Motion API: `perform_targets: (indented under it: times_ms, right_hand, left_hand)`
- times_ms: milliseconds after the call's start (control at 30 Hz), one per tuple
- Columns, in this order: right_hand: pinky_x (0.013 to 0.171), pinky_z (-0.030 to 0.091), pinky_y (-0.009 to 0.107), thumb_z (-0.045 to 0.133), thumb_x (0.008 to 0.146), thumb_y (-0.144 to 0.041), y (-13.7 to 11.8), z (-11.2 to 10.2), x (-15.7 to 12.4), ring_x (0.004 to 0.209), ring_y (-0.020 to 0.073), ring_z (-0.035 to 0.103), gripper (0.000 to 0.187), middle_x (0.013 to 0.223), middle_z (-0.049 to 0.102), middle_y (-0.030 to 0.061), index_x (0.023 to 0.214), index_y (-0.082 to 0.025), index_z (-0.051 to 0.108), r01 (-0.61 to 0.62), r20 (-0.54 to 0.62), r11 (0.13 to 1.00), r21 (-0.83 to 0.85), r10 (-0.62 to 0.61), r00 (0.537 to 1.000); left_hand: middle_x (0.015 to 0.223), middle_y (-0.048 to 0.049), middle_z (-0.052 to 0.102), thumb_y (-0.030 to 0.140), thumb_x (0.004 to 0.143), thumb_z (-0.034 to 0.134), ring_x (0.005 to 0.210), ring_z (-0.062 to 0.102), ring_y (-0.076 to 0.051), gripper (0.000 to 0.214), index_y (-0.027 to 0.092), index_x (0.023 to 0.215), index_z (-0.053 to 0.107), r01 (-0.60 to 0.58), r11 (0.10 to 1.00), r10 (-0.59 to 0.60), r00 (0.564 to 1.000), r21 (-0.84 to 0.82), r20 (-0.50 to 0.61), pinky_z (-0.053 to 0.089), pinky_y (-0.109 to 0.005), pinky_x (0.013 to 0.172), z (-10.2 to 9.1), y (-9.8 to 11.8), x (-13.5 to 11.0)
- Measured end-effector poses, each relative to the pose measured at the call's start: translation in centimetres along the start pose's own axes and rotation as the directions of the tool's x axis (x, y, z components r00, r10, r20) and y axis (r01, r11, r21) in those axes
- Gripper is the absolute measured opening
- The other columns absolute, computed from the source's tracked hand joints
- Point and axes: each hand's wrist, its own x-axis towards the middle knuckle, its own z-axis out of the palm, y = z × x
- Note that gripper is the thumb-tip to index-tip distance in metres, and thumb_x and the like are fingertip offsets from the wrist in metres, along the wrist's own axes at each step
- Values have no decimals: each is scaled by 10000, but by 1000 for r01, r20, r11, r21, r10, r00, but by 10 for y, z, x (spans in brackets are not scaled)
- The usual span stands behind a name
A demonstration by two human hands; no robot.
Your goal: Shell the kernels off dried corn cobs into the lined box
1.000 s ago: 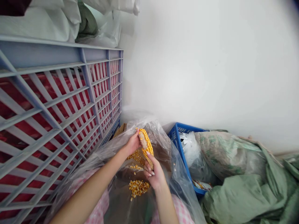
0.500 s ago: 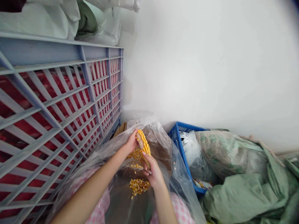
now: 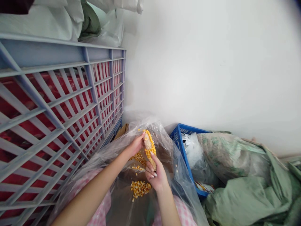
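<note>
A yellow corn cob [image 3: 150,147] is held between my two hands over a clear plastic bag [image 3: 105,153]. Its left side is bare and pale where kernels are gone; rows of kernels still cover the right side. My right hand [image 3: 157,172] wraps round the lower end, thumb along the cob. My left hand [image 3: 138,144] is closed at the upper left edge of the cob, fingers pressed to the kernels by the bare patch. Loose corn kernels [image 3: 140,189] lie in a pile on the plastic below, with more behind my left wrist.
A tall grey-blue plastic crate [image 3: 62,127] with red contents stands close on the left. On the right are a blue basket [image 3: 185,157] holding plastic bags, a full woven sack [image 3: 231,153] and green cloth [image 3: 249,197]. A white wall [image 3: 199,62] rises behind.
The cob and both hands have shifted slightly right, and the bare patch now faces me more. A few kernels show loose near the cob's top.
</note>
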Motion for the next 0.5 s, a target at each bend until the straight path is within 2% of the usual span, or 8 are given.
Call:
perform_targets:
  times_ms: [67, 133, 200, 300, 500]
  right_hand:
    - [326, 64, 144, 689, 624, -364, 1, 1, 1, 300, -2, 117, 285, 343, 342, -119, 650, -182, 472, 45, -22, 998, -45, -46, 999]
    - [330, 67, 151, 700, 618, -363, 4, 2, 2, 303, 0, 129, 296, 351, 367, -113, 647, -181, 468, 109, -62, 985, -137, -118, 991]
    - [334, 75, 156, 707, 613, -365, 7, 3, 3, 308, 5, 142, 299, 356, 377, -109, 652, -184, 472, 124, -88, 971, -204, -145, 986]
    - [339, 83, 157, 711, 607, -359, 9, 5, 4, 319, 11, 145, 299, 354, 361, -109, 643, -186, 469, 105, -100, 975, -195, -127, 987]
    - [345, 62, 159, 691, 624, -330, 2, 5, -2, 324, 5, 89, 274, 340, 330, -109, 611, -182, 461, 76, -62, 994, -74, -81, 995]
  left_hand:
    - [788, -48, 652, 402, 845, 442, 712, 586, -161, 312, 152, 949, 597, 3, 1000, -3, 1000, -20, 6, 406, -258, 641, -1, 1, -1]
    - [767, -58, 648, 539, 834, 362, 710, 588, -178, 459, 154, 912, 599, 43, 997, -44, 999, -63, -16, 408, -272, 626, -2, 4, -1]
    - [722, -62, 641, 603, 829, 267, 705, 592, -189, 557, 155, 869, 596, 94, 990, -103, 991, -103, -85, 414, -280, 628, -4, 7, 0]
    - [677, -53, 633, 516, 866, 291, 699, 597, -180, 469, 158, 823, 590, 104, 988, -123, 978, -118, -167, 420, -270, 646, -5, 7, 3]
    - [783, -61, 653, 345, 887, 360, 746, 608, -160, 325, 134, 935, 602, 26, 987, -47, 991, -157, -129, 435, -247, 691, 2, 4, 2]
